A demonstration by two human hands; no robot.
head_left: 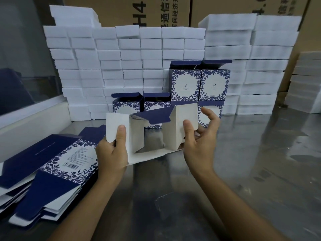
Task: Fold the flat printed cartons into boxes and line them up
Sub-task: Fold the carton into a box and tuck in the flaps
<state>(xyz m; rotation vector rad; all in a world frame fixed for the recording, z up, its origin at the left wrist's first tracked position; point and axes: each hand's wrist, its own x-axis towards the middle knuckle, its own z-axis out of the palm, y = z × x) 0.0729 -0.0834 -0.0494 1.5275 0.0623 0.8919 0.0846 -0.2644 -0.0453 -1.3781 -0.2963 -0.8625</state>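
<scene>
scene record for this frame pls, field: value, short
in hand: part-folded blue-and-white printed carton, white inside facing the camera, end flaps open
left hand: left hand grips the carton's left flap, thumb on top
right hand: right hand pinches the right flap
flat stock: pile of flat printed cartons at left on the steel table
done: folded floral boxes stacked two high behind the hands, lids open
backdrop: wall of white foam blocks

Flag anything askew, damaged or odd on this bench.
Nothing looks damaged. The flat cartons at left lie in a loosely fanned, slipping stack rather than squared up. The folded boxes stand straight, lids open. The left hand and right hand hold a half-formed carton.
</scene>
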